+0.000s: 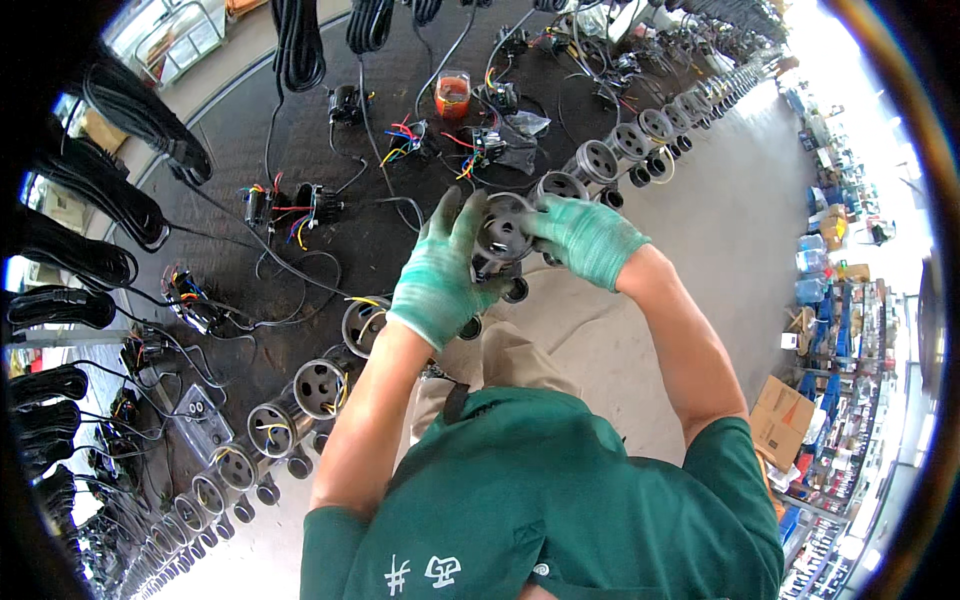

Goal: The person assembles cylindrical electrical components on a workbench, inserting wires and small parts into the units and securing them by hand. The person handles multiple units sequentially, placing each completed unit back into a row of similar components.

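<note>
A round grey metal housing [506, 240] with holes in its end face stands between my hands at the table's near edge. My left hand [440, 272], in a green knit glove with dark fingertips, is curved around its left side, thumb below. From the right, my right hand [588, 238], gloved alike, has its fingers closed on the upper right rim; some fingertips are hidden. A similar housing [562, 187] sits just beyond my right fingers. Down and left of my left hand, another housing [365, 325] has a yellow wire in it.
More housings [320, 388] line the curved edge of the dark table [330, 235] both ways. Wired black assemblies [310, 203] and a cup of red stuff [453, 95] lie on it. Coiled black cables [297, 45] hang beyond. Shelves and a cardboard box [783, 422] stand across the floor.
</note>
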`<state>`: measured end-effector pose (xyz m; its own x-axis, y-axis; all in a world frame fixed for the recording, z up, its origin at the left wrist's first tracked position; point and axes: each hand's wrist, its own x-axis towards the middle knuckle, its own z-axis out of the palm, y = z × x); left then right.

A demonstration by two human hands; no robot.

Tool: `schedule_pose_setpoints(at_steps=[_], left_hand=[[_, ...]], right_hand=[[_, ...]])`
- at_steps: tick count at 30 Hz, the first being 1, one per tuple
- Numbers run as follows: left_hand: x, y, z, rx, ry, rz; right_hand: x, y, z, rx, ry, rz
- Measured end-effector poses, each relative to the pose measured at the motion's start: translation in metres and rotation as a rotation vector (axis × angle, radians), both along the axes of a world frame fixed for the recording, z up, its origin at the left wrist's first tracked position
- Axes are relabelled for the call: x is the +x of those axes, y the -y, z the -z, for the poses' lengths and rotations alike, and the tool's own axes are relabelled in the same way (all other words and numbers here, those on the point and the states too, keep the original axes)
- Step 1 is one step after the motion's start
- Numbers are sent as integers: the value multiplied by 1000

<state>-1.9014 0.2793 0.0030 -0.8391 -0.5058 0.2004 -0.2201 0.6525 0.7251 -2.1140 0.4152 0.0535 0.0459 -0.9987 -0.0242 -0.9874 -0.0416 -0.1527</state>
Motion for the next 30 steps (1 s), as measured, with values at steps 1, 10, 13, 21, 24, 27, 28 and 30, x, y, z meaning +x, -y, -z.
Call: schedule_pose_setpoints(at_steps=[1, 10, 13, 21, 24, 27, 28, 30], left_hand=[[-9, 0, -6, -15, 26, 10], [-1, 16, 12, 837, -544, -162], [11, 1, 6, 810, -522, -256], [-11, -66, 4, 908, -560, -575], [-18, -81, 13, 806, -598, -649], [-28, -92, 14, 752, -622, -708], [-32, -97, 9, 762, -593, -716], [-37, -101, -1, 755, -536, -726]], right_hand=[[3, 3, -16, -73, -20, -94], [-55, 49, -6, -93, 130, -130], [-74, 72, 34, 252, 107, -135], [-65, 139, 86, 359, -36, -682], [-57, 147, 91, 396, -68, -797], [-47, 153, 85, 412, -91, -882], [-46, 150, 83, 377, -85, -912], [-47, 153, 98, 290, -137, -977]])
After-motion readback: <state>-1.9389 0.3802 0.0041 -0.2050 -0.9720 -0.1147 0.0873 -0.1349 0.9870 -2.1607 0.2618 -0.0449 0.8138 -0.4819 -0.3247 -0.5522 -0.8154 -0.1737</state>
